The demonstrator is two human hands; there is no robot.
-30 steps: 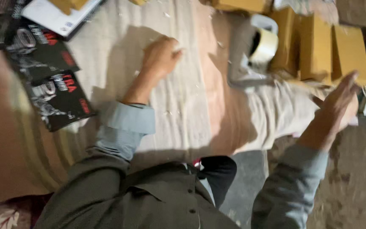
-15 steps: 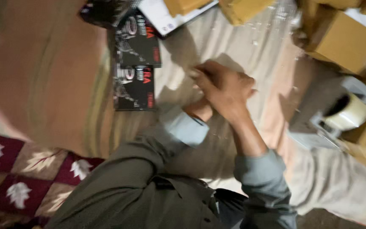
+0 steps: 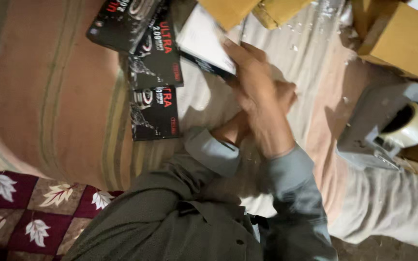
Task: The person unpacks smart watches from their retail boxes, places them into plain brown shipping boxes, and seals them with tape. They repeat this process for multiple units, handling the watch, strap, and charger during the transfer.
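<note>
Near the upper middle of the frame, the right hand (image 3: 255, 89) reached forward with its fingers stretched out, and the fingertips touched the lower edge of a flat box with a white face (image 3: 204, 41). The fingers were extended and rather open, but the picture was blurred, so I could not tell if they really gripped the box or only touched it. The left hand (image 3: 279, 94) lay under the right one, crossed beneath it, and was mostly hidden; whether it was open or closed could not be seen. Both arms wore grey-green sleeves with lighter cuffs.

The white-faced box rested at the upper middle, partly over a row of black flat boxes with red and white print (image 3: 156, 72), which lay in a line from the upper left down toward the centre. All of them lay on a wide cloth (image 3: 49, 96) spread over the surface, with orange-brown and pale stripes at the left and a cream part at the right, where small white crumbs were scattered. At the lower left corner a dark red mat with white leaf pattern (image 3: 15, 208) showed from under the cloth.

At the right edge stood a grey tape dispenser (image 3: 388, 125) with a roll of clear tape. Brown cardboard boxes (image 3: 402, 41) were at the upper right, and more at the top edge.
</note>
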